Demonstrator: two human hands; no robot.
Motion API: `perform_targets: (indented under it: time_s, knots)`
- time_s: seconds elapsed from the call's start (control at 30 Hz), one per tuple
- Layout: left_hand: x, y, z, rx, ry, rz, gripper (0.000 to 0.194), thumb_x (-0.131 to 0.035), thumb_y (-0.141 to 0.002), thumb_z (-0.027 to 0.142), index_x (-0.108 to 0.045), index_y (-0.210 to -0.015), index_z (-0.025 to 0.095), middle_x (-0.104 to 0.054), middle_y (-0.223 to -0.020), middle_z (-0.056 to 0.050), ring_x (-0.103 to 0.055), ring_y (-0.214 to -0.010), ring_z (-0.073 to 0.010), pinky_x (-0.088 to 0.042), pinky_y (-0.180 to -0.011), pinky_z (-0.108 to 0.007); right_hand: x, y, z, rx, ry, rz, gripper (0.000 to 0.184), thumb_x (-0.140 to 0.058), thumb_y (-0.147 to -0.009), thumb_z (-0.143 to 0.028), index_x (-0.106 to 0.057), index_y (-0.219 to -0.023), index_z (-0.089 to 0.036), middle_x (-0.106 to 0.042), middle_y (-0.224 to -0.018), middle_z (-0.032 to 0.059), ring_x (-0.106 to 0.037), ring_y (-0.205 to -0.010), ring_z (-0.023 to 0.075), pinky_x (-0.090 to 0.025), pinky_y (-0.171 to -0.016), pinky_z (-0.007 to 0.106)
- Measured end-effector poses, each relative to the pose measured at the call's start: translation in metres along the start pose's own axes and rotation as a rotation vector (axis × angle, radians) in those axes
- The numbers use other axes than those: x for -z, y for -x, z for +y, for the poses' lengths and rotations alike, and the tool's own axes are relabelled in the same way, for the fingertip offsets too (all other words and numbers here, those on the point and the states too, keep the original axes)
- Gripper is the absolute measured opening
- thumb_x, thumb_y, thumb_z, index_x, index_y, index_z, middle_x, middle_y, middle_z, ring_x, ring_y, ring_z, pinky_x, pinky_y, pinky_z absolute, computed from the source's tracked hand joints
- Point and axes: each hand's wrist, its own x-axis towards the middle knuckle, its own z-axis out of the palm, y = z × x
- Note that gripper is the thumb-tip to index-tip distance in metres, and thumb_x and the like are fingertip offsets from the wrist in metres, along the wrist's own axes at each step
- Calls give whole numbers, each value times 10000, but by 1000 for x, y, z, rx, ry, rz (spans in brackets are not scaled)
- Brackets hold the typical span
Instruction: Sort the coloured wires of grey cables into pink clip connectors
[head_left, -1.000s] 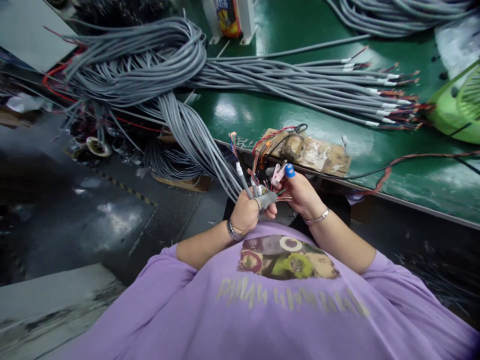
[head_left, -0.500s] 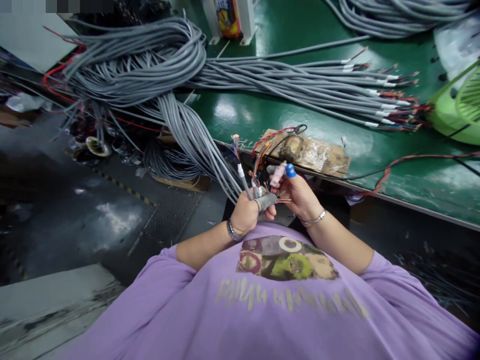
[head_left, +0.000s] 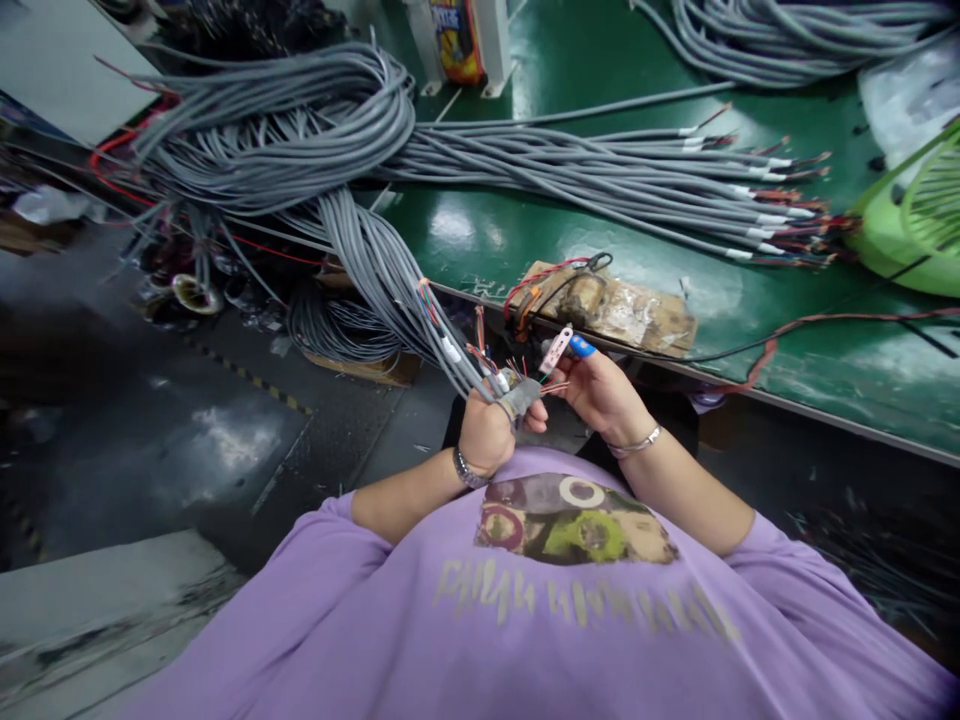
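Note:
My left hand, its thumb in a grey cover, is closed around the ends of several grey cables. White-wrapped ends with thin coloured wires stick up above its fist. Red and green wires poke out past the thumb toward the other hand. My right hand, a blue cover on one fingertip, pinches a small pink wire stripper close to those wire tips. Whether the tool touches a wire I cannot tell.
A big coil of grey cable lies on the green table, its stripped ends fanned rightward. Taped cardboard with red and black leads sits at the table edge. A green fan stands at right.
The upright cable ends by my left hand have tilted left and down. The pink wire stripper has turned in my right hand, which stays close to the left.

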Motion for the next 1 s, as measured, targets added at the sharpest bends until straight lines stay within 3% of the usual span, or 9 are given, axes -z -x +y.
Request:
perform_targets:
  time_s: [0.13, 0.27, 0.43, 0.73, 1.0]
  knots:
    - [-1, -2, 0, 0, 16, 25, 325, -771, -632, 424, -595, -653, 152, -629, -503, 11, -541, -366, -92, -458, -385, -196, 0, -3, 1, -41, 13, 19, 531, -705, -701, -700, -647, -801, -181, -660, -716, 3, -548, -551, 82, -469, -499, 203]
    - [0, -3, 0, -2, 31, 48, 313, -773, -629, 408, -591, -663, 155, -635, -510, 15, -540, -365, -91, -452, -383, -195, -2, -4, 0, 0, 9, 25, 437, -833, -638, -561, -641, -742, -183, -606, -636, -36, -507, -532, 69, -461, -516, 193]
    - [2, -5, -2, 12, 18, 34, 317, -766, -636, 422, -603, -678, 153, -637, -512, 10, -545, -372, -92, -447, -386, -195, -2, -4, -1, -17, -59, -33, 344, -778, -730, -528, -700, -805, -202, -693, -754, -6, -602, -659, 114, -521, -653, 256]
    - [2, -6, -4, 34, -54, 1, 362, -776, -651, 453, -599, -599, 141, -623, -486, -7, -553, -365, -100, -437, -371, -191, -5, -3, 0, -1, -76, 0, 289, -785, -739, -482, -708, -800, -211, -696, -712, -7, -585, -613, 126, -493, -604, 266]
    - [3, -4, -3, 44, -72, -8, 394, -775, -637, 479, -567, -580, 150, -620, -483, -12, -538, -358, -99, -454, -380, -207, -3, -3, 3, -20, -139, 8, 292, -746, -778, -505, -703, -784, -216, -743, -836, 8, -615, -666, 122, -512, -640, 257]
